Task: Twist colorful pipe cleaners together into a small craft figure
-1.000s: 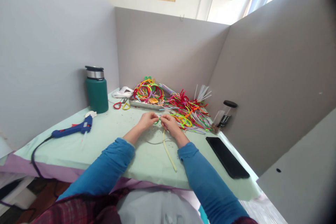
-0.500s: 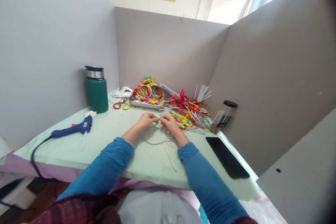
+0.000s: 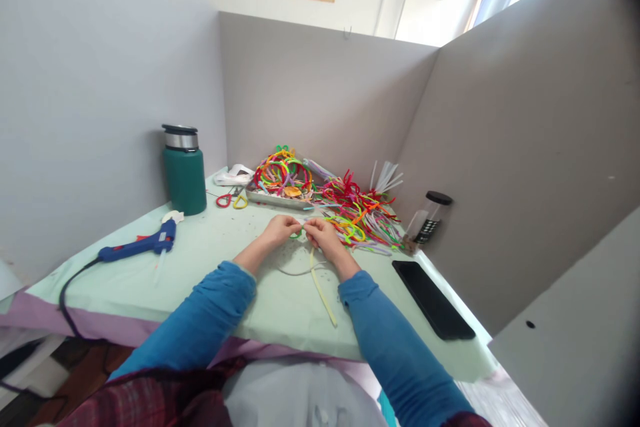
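Observation:
My left hand (image 3: 280, 230) and my right hand (image 3: 323, 235) meet over the middle of the table, fingertips pinched close together. Between them is a small green pipe cleaner (image 3: 297, 235), bent into a curve and mostly covered by the fingers. Both hands are closed on it. A pale yellow strip (image 3: 323, 293) runs from beneath my right hand toward the table's front edge; whether that hand touches it I cannot tell. Below the hands a thin grey curved strand (image 3: 295, 273) lies on the cloth.
A metal tray (image 3: 280, 201) heaped with colourful loops stands at the back, beside a pile of pipe cleaners (image 3: 367, 210). On the left are a green bottle (image 3: 185, 180), a blue glue gun (image 3: 140, 245) and scissors (image 3: 231, 201). A black phone (image 3: 433, 300) and a clear jar (image 3: 427, 221) are right.
My left hand has shifted very slightly to the left, and more of the green curve shows below its fingers. Both hands keep their pinch; the things on the table stay put.

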`<state>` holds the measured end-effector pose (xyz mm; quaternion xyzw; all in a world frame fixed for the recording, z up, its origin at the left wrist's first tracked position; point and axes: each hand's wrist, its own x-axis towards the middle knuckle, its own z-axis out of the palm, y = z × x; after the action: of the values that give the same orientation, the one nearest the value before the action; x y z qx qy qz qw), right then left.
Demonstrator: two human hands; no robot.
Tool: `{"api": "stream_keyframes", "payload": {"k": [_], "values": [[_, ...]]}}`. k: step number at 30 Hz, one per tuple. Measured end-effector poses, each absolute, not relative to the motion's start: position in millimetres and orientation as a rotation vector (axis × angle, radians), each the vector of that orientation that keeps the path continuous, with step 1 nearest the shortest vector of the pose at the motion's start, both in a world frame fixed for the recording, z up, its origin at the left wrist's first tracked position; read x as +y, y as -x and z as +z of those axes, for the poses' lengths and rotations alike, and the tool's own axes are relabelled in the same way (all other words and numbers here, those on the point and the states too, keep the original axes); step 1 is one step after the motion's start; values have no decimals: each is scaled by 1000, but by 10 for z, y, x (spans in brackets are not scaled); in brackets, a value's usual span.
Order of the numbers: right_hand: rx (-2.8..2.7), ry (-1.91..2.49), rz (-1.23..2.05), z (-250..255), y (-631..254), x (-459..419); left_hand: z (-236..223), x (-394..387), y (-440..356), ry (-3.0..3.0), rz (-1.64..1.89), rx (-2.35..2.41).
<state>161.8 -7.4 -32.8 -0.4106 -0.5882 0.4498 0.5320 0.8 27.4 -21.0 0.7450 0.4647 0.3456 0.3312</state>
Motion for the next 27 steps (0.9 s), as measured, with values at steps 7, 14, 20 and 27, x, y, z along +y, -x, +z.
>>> {"api": "stream_keyframes", "payload": {"k": [7, 14, 20, 27], "values": [[-1406, 975, 1082, -331, -1623, -76, -174, 205, -10, -1899, 867, 1182], [-1426, 945, 1074, -319, -1623, -89, -171, 188, -9, -1838, 822, 1187], [-1488, 929, 1065, -302, -1632, -107, -152, 160, -12, -1767, 816, 1173], [-1485, 957, 1059, -316, -1629, -90, -112, 117, -16, -1656, 785, 1142]]}}
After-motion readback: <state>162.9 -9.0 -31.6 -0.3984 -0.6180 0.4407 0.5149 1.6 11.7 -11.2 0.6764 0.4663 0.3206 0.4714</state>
